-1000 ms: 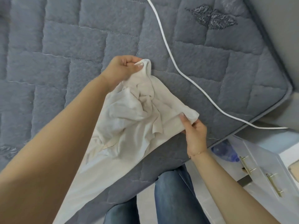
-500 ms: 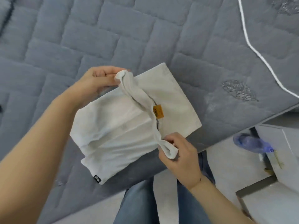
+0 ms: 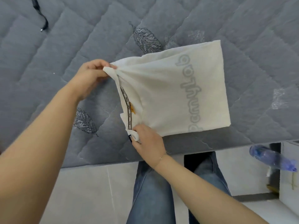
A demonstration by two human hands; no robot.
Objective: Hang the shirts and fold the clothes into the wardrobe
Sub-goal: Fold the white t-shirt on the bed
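Observation:
A cream-white T-shirt, folded into a rectangle, lies on the grey quilted mattress near its front edge. Grey lettering shows faintly through the fabric, and the neckline with a black-striped tape and an orange tag faces me. My left hand pinches the far corner of the neckline edge. My right hand pinches the near corner of that same edge. The edge is pulled taut between both hands and lifted slightly off the mattress.
A black strap lies on the mattress at the far left. Below the mattress edge are a pale tiled floor and my legs in blue jeans. A blue plastic bottle and white furniture stand at the right.
The crumpled shirt has become a flat folded rectangle lying on the mattress with its lettered side up. Both hands kept their grip on the neckline edge and drew it taut.

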